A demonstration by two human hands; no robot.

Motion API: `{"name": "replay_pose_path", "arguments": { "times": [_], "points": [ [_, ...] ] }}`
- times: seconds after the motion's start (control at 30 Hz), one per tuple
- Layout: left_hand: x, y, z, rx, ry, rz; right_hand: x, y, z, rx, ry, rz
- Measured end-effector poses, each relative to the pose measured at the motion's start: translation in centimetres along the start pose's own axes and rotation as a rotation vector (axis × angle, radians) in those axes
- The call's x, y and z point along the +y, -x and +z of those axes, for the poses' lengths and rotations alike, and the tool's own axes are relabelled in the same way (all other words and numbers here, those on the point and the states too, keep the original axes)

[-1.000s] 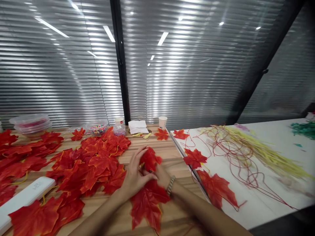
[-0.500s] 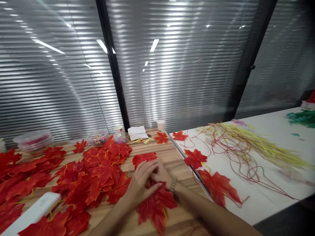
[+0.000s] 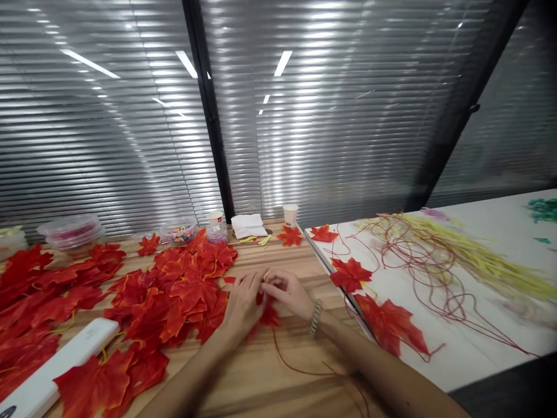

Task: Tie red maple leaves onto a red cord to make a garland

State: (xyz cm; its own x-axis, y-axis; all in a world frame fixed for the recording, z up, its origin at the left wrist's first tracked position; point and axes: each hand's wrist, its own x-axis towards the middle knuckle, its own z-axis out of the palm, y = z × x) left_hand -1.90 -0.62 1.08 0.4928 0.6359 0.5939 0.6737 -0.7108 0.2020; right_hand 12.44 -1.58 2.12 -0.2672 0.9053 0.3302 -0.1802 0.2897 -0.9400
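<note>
Head view: both hands (image 3: 265, 296) pinch a red leaf (image 3: 268, 316), its wire stem (image 3: 300, 368) trailing toward the person

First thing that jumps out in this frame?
The heap of red maple leaves covering the left of the wooden table. At its edge, the left hand and right hand pinch one red leaf together. A tangle of red and yellow stems sprawls over the white table on the right.

Both hands, left hand (image 3: 242, 303) and right hand (image 3: 288, 292), pinch a red leaf (image 3: 268, 316) (seemingly wired) over the wooden table (image 3: 261, 377).
</note>
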Motion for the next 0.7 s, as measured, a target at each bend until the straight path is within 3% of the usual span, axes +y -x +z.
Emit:
{"name": "replay_pose_path", "arguments": {
  "times": [0.1, 0.37, 0.5, 0.7],
  "points": [
    [-0.1, 0.2, 0.2, -0.006, 0.076, -0.04, -0.3, -0.2, -0.5, 0.049, -0.122, 0.047],
    [0.8, 0.2, 1.0, 0.007, 0.557, -0.285, -1.1, -0.2, -0.8, 0.205, -0.37, 0.08],
    [1.2, -0.2, 0.8, -0.067, 0.779, -0.402, -1.1, -0.1, -0.9, 0.211, -0.473, 0.051],
    [1.2, 0.4, 1.6, -0.175, 0.762, -0.393, -0.9, 0.1, -0.5, 0.234, -0.494, 0.04]
  ]
}}
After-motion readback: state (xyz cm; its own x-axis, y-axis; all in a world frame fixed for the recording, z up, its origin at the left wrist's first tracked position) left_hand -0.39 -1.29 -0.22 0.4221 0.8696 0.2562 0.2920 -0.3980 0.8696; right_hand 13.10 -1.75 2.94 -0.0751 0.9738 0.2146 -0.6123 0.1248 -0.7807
